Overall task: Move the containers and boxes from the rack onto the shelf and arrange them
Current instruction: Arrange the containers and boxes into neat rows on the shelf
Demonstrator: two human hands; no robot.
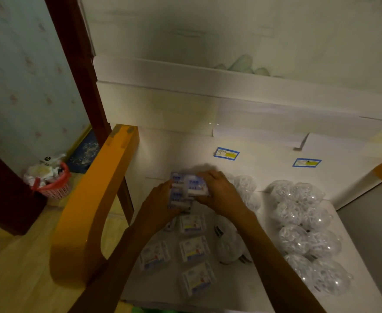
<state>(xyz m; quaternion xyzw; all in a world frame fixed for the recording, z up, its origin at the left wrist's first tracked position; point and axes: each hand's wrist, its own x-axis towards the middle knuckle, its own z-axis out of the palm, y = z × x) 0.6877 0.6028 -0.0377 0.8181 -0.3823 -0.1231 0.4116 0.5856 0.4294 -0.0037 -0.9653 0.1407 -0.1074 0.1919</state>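
both hands hold one small stack of blue-printed boxes (182, 189) at the far end of the white shelf (276, 175): left hand (160, 205) in a curled grip under its near-left side, right hand (219, 193) closed over the top box. several packets (193, 248) and clear containers (303, 224) already lie in rows (the rack isn't visible, so what remains is unclear).

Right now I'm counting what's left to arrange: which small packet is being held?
The one farthest up the shelf, the blue-printed packet gripped between left hand and right hand; the others lie untouched below.
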